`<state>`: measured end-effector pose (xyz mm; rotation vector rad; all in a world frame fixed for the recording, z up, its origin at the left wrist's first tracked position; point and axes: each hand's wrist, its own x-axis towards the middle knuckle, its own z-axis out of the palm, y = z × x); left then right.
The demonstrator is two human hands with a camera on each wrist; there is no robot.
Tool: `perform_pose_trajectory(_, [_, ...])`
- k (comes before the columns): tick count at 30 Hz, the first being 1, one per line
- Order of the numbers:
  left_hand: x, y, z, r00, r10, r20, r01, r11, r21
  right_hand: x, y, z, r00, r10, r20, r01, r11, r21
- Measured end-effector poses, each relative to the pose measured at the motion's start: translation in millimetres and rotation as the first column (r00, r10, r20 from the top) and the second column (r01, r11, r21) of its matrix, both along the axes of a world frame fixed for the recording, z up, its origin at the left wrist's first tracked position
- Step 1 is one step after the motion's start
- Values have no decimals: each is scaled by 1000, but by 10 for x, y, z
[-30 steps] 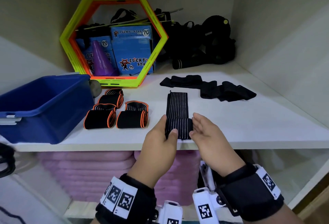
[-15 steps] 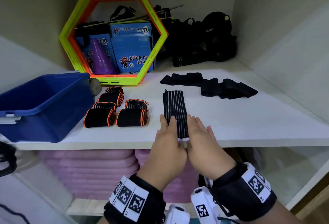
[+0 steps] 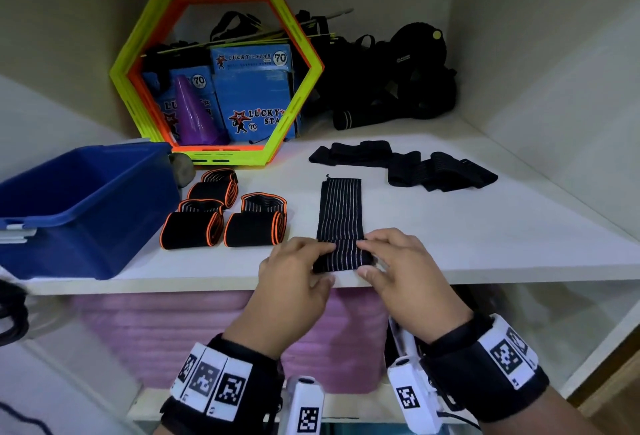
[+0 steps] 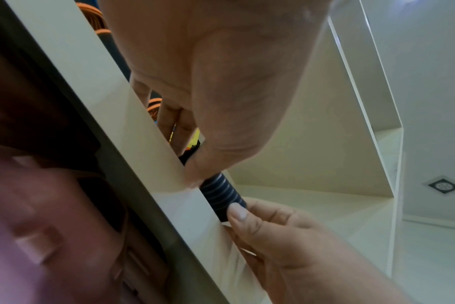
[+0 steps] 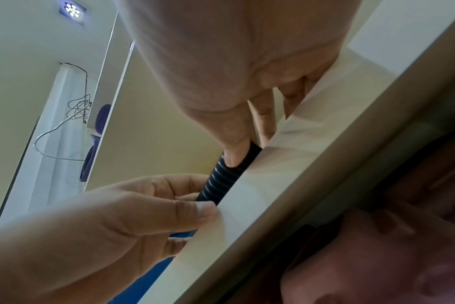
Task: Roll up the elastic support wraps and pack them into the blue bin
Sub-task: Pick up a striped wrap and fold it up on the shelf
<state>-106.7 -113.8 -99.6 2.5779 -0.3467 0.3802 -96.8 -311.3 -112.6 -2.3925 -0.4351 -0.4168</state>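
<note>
A black elastic wrap (image 3: 341, 208) with thin white stripes lies flat on the white shelf (image 3: 450, 244), running away from me. Its near end is curled into a small roll (image 3: 343, 257) at the shelf's front edge. My left hand (image 3: 313, 260) pinches the roll's left end and my right hand (image 3: 375, 256) pinches its right end, thumbs on the near side. The left wrist view shows the roll (image 4: 221, 195) between both thumbs, as does the right wrist view (image 5: 220, 181). The blue bin (image 3: 86, 213) stands at the left, open.
Several rolled black wraps with orange edges (image 3: 221, 216) lie between the bin and the striped wrap. Loose black wraps (image 3: 415, 168) lie at the back right. A yellow-orange hexagon frame (image 3: 214, 67) with blue boxes and black gear fills the back. Pink mats sit on the shelf below.
Half a second ago both hands lay flat with straight fingers over the wrap's near end. Now the fingers are curled and pinch the rolled end at the shelf edge.
</note>
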Motion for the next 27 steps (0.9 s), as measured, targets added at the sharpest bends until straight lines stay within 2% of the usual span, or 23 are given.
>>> perform_pose_trajectory(3, [20, 28, 6, 999, 5, 32, -2, 997, -77, 0, -24, 25, 1000, -9, 29, 8, 999, 31])
perform_pose_trajectory(8, [25, -23, 37, 998, 66, 1, -63, 958, -278, 13, -29, 49, 986, -162, 50, 145, 960, 241])
perform_pose_trajectory(11, [39, -73, 20, 993, 118, 8, -108, 931, -349, 14, -18, 56, 976, -210, 56, 186, 940, 285])
perform_pose_trajectory(14, [49, -91, 31, 990, 142, -21, -139, 906, -400, 28, -9, 89, 974, -217, 63, 193, 945, 266])
perform_pose_trajectory(17, [75, -84, 35, 990, 136, -41, -141, 906, -400, 56, 1, 108, 977, -201, 70, 187, 968, 168])
perform_pose_trajectory(19, [95, -80, 21, 991, 134, -19, -131, 917, -378, 68, 6, 93, 984, -169, 63, 161, 981, 106])
perform_pose_trajectory(21, [107, -77, -12, 989, 146, 24, -126, 918, -377, 71, 8, 86, 984, -177, 25, 174, 979, 106])
perform_pose_trajectory(24, [54, -128, 0, 991, 120, 66, -84, 915, -396, 24, 6, 151, 981, -138, -133, 175, 930, 323])
perform_pose_trajectory(27, [-19, -238, 64, 999, -21, 27, 32, 867, -498, -37, 42, 255, 968, 69, -243, 88, 808, 583])
